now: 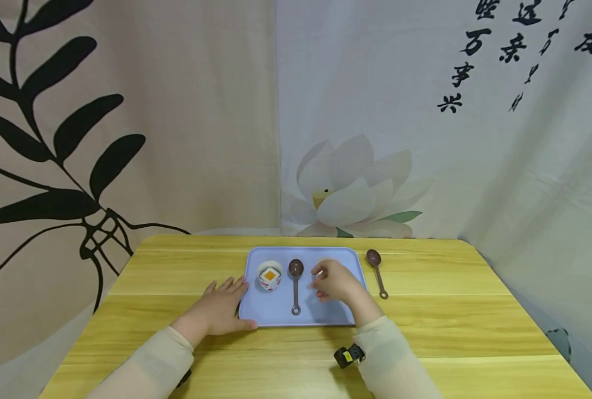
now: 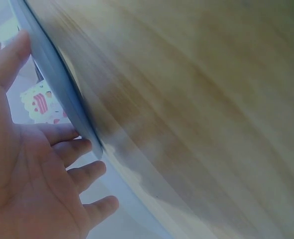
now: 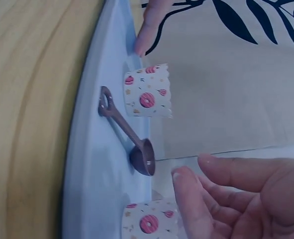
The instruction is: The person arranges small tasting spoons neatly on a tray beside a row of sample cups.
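Note:
A pale blue tray [image 1: 326,316] lies on the table. My left hand [image 1: 218,310] rests at its left edge, fingers spread along the rim and thumb at the near-left corner. Inside the tray at left stands a patterned paper baking cup [image 1: 269,284] with a white-and-orange piece in it. Beside it lies a brown measuring spoon [image 1: 296,285]. Above the tray's right part hovers my right hand [image 1: 340,284], its fingers loosely bent and nothing visible held between the fingertips. A second patterned cup [image 3: 149,221] stands below that hand, mostly hidden from the head view.
Another brown measuring spoon [image 1: 377,273] lies on the wooden table [image 1: 450,332], to the right of the tray. Behind the table hangs a printed curtain [image 1: 216,122] with leaves, a lotus and writing.

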Demonstrator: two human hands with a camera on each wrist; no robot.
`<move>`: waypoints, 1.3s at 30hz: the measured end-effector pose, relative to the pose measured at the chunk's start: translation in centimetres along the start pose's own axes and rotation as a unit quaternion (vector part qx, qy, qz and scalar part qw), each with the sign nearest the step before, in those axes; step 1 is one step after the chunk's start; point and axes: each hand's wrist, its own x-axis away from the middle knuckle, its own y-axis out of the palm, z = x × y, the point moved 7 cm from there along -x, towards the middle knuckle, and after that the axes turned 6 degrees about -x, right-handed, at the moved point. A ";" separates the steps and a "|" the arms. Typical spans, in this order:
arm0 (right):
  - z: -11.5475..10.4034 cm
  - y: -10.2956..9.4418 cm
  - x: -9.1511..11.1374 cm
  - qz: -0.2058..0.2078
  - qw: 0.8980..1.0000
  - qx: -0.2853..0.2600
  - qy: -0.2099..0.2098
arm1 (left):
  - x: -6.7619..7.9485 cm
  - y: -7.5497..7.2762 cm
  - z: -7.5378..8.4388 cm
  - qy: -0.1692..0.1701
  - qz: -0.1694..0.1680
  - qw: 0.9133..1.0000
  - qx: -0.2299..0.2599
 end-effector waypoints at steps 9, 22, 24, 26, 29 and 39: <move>-0.8 -1.4 1.1 -0.002 1.000 0.005 -0.016 | -0.2 0.2 0.0 0.001 0.001 1.000 -0.005; -1.3 -5.2 2.7 0.044 0.999 0.023 -0.013 | -0.1 0.3 -0.1 0.012 0.007 1.000 0.001; -1.2 -5.8 2.8 0.049 0.998 0.026 -0.014 | -0.1 0.2 -0.1 0.007 0.003 1.000 -0.003; -1.1 -6.4 3.0 0.053 0.998 0.024 -0.013 | -0.2 0.2 -0.1 0.007 0.003 1.000 -0.001; -0.7 -7.1 3.2 0.056 0.998 0.020 -0.011 | -0.2 0.2 -0.2 0.003 0.001 1.000 -0.005; 0.7 -9.2 3.6 0.070 0.997 0.026 0.004 | -0.3 0.4 -0.1 -0.001 0.000 1.000 -0.010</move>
